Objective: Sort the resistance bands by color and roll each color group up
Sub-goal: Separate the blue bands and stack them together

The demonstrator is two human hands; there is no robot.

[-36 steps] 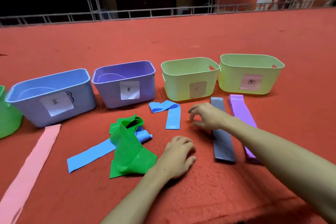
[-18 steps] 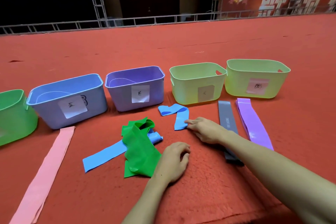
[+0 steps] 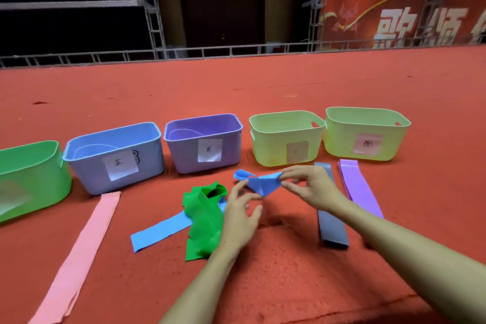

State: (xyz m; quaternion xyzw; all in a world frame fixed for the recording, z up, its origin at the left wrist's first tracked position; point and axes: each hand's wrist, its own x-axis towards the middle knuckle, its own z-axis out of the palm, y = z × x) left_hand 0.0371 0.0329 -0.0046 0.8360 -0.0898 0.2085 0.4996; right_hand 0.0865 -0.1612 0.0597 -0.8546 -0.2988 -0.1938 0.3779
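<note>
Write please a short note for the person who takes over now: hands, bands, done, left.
Right hand pinches the short blue band, lifted off the carpet; left hand open beside it.
Long blue band lies under the crumpled green band; pink band, grey band and purple band lie flat.
Done: nothing rolled.
Left: pair the blues, roll every colour.

**Item counts**

Five bins: green bin point(image 3: 34, 179), blue bin point(image 3: 86, 173), purple bin point(image 3: 184, 158), two yellow-green bins point(image 3: 271, 150) point(image 3: 342, 144). Six bands: gripped blue band point(image 3: 260, 185); left of it loose blue band point(image 3: 160, 231), green band point(image 3: 202, 221), pink band point(image 3: 81, 252); right of it grey band point(image 3: 332, 229), purple band point(image 3: 360, 192).
</note>
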